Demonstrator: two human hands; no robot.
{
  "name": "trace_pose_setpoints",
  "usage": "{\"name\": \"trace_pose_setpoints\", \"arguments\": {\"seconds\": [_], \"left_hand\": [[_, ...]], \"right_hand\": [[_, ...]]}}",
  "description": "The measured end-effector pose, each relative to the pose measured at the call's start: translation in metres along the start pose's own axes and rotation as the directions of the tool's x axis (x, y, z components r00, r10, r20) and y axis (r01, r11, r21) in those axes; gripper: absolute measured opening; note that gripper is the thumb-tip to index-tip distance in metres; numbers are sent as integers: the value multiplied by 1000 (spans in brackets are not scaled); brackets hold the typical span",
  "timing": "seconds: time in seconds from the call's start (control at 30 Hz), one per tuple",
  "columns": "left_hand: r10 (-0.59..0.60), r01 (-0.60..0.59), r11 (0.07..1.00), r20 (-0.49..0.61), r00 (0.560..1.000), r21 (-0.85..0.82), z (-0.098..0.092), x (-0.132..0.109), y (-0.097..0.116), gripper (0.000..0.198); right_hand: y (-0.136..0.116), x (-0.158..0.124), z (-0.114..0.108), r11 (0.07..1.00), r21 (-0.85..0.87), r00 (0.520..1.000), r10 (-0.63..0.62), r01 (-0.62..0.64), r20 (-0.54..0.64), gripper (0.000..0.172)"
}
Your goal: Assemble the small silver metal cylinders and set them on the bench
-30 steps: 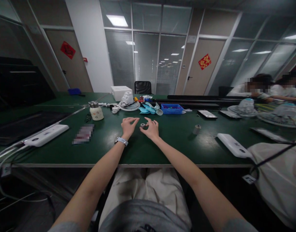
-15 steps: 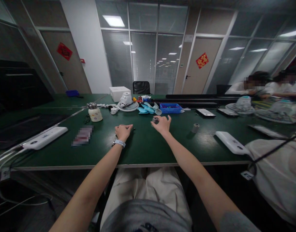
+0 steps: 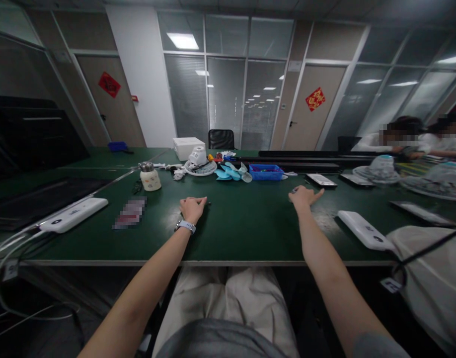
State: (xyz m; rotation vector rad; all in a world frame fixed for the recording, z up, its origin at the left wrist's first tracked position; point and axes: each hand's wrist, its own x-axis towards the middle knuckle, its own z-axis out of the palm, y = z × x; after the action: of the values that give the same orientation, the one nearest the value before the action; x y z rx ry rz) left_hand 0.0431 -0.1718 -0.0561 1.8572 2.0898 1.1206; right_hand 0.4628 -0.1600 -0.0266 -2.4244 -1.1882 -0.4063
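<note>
My left hand (image 3: 192, 209), with a watch on its wrist, rests over the table left of centre. Its fingers are pinched together, and a small dark tip (image 3: 209, 203) shows just beyond them; what it belongs to is hidden. Farther right, my right hand (image 3: 303, 197) is low over the table with thumb and fingers closed around a small metal cylinder (image 3: 295, 190). Only a bit of that cylinder shows past the fingers. A second metal cylinder, seen earlier standing in this spot, is hidden from view.
Behind my hands lie light-blue fan blades (image 3: 230, 172), a white fan housing (image 3: 198, 163) and a blue tray (image 3: 266, 172). A cream bottle (image 3: 150, 179) stands left. White power strips (image 3: 364, 229) lie at both sides. Other people sit at the right.
My right hand has swung right with the metal cylinder, from mid-table to where the second cylinder stood, now out of sight. The left hand keeps its place and pinch. The view has shifted slightly.
</note>
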Motion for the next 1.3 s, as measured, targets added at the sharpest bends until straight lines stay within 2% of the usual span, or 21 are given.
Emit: {"name": "trace_pose_setpoints", "arguments": {"seconds": [0.07, 0.13, 0.2, 0.23, 0.3, 0.37, 0.43, 0.5, 0.63, 0.77, 1.03, 1.1, 1.13, 1.2, 1.27, 1.3], "left_hand": [[0, 0, 1000, -11, 1000, 1, 1, 0, 0, 40], [-15, 15, 1000, -33, 999, 2, 1, 0, 0, 41], [-43, 42, 999, -63, 997, -9, 2, 1, 1, 41], [-59, 58, 998, -79, 995, -23, 1, 2, 1, 42], [-92, 87, 994, -105, 990, -59, 0, 3, 2, 42], [-118, 106, 990, -128, 985, -94, -1, 4, 1, 43], [-129, 114, 987, -139, 982, -113, -2, 4, 0, 42], [-125, 109, 987, -138, 983, -117, -3, 3, 0, 41], [-98, 85, 991, -125, 987, -106, -2, 3, 1, 40], [-84, 71, 992, -127, 988, -100, -1, 4, 0, 39], [-76, 67, 994, -115, 990, -82, -3, 3, -2, 37], [-72, 64, 995, -110, 991, -78, -3, 3, -1, 37], [-72, 64, 995, -107, 992, -78, -3, 3, -1, 37], [-70, 62, 995, -102, 992, -85, -2, 3, -2, 37], [-65, 57, 994, -94, 993, -94, -1, 4, -2, 37], [-63, 54, 994, -89, 994, -97, 0, 4, -2, 37]], "right_hand": [[-5, -8, -7, 999, 29, 997, -20, 22, -74, 37], [-21, -24, -19, 990, 80, 972, -96, 116, -215, 44], [-50, -48, -31, 941, 154, 920, -244, 301, -307, 41], [-68, -62, -36, 888, 204, 889, -344, 413, -303, 37], [-110, -92, -40, 737, 349, 814, -552, 578, -183, 32], [-149, -120, -35, 630, 508, 731, -682, 588, 0, 36], [-180, -143, -25, 612, 589, 684, -717, 527, 133, 42], [-200, -157, -13, 632, 605, 672, -712, 485, 204, 45], [-211, -167, 0, 651, 592, 670, -703, 475, 236, 35], [-207, -168, 0, 635, 574, 667, -719, 516, 196, 37], [-216, -174, -6, 559, 574, 598, -788, 598, 145, 36], [-204, -159, -15, 544, 528, 606, -792, 652, 67, 35], [-193, -147, -21, 550, 498, 629, -777, 670, 13, 34], [-159, -116, -31, 625, 436, 725, -682, 648, -99, 36], [-115, -80, -37, 768, 369, 852, -487, 523, -194, 39], [-93, -63, -38, 838, 336, 901, -375, 430, -220, 41]]}}
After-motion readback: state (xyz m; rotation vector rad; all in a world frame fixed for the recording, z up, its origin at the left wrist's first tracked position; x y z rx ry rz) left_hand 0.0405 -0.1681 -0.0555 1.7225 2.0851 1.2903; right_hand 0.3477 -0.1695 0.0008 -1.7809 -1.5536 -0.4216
